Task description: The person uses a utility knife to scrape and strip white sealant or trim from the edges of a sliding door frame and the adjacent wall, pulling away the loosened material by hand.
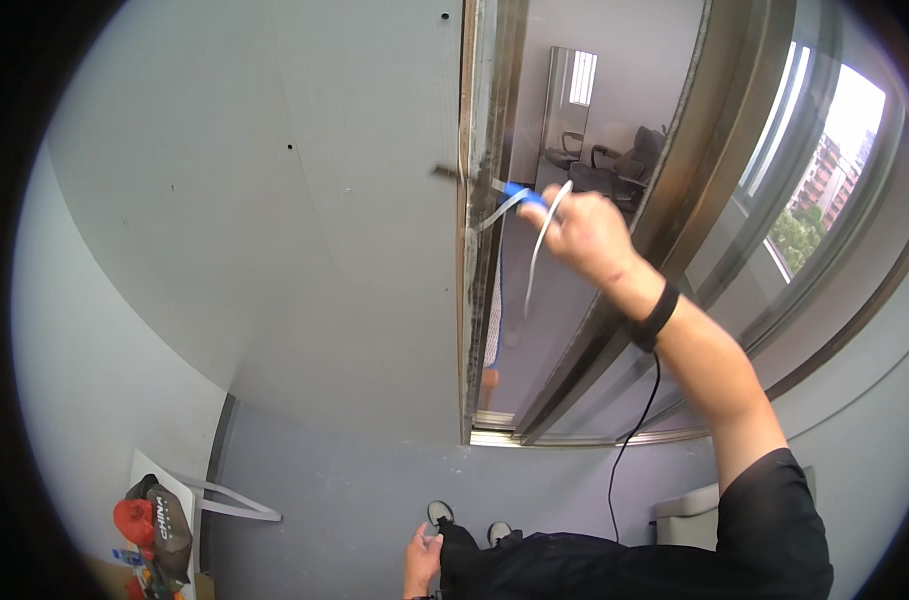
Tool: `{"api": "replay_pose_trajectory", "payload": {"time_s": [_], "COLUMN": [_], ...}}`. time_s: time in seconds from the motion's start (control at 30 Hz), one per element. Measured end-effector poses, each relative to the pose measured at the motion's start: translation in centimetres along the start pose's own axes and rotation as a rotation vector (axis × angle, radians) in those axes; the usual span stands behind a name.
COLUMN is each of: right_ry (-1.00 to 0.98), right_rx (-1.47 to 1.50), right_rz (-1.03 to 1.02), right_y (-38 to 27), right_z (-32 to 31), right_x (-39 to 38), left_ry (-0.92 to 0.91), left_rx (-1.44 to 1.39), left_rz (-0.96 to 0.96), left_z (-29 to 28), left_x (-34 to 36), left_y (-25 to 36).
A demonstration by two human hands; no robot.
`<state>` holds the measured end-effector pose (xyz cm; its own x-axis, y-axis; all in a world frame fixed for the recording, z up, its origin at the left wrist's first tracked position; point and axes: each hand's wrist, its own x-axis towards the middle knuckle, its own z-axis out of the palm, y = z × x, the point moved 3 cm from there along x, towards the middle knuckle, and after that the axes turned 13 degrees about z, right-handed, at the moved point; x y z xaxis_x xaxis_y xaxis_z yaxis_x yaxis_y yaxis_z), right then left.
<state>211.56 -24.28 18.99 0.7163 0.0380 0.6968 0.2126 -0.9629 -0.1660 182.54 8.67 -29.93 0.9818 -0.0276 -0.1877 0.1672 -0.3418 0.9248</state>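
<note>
My right hand [587,232] reaches up to the doorway and is closed around the blue handle of a scraper-like tool [523,194]. Its dark, flat end crosses the edge of the door frame [468,300]; motion blur hides the exact shape. A thin white strip [538,256] curves from the hand and dangles in the opening. Another short pale strip [497,212] runs between the tool and the frame. Down by my waist, my left hand [422,560] hangs with its fingers loosely apart, and nothing shows in it.
A grey wall panel [305,240] fills the left side. Sliding glass door frames [665,230] stand at right, with a black cable [630,440] hanging from my wristband. Lower left, a white stool [200,490] bears a dark bag and a red item. An office chair [625,165] stands beyond the doorway.
</note>
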Motion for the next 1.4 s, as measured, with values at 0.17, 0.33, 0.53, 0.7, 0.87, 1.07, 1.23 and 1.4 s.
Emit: {"api": "replay_pose_trajectory", "payload": {"time_s": [0.17,0.33,0.53,0.7,0.87,1.07,1.23,1.4], "right_ry": [-0.115,0.07,-0.075,-0.187,-0.267,-0.243,-0.22,-0.186], "right_rx": [0.091,0.182,0.079,0.083,0.053,0.017,-0.073,-0.097], "right_rz": [0.056,0.036,0.054,0.082,0.115,0.103,0.12,0.125], "right_y": [0.8,-0.2,1.4,1.8,1.7,3.6,5.6,7.2], "right_z": [3.7,-0.1,7.0,12.5,17.5,24.8,30.9,37.4], "right_x": [-3.7,1.8,-3.9,-8.4,-12.1,-19.7,-26.3,-33.7], "left_ry": [0.009,-0.014,-0.011,-0.076,-0.106,-0.125,-0.1,-0.106], "left_rx": [0.007,0.026,0.029,0.043,0.071,0.058,0.034,0.008], "left_rz": [0.008,-0.065,-0.122,-0.15,-0.108,-0.069,-0.047,0.011], "left_z": [-0.8,-1.3,-0.9,0.4,-0.2,0.8,1.7,3.6], "left_x": [-0.1,-0.3,-0.1,1.0,3.4,8.5,12.5,16.0], "left_y": [0.7,0.7,0.1,-2.4,-4.8,-13.0,-21.2,-28.5]}}
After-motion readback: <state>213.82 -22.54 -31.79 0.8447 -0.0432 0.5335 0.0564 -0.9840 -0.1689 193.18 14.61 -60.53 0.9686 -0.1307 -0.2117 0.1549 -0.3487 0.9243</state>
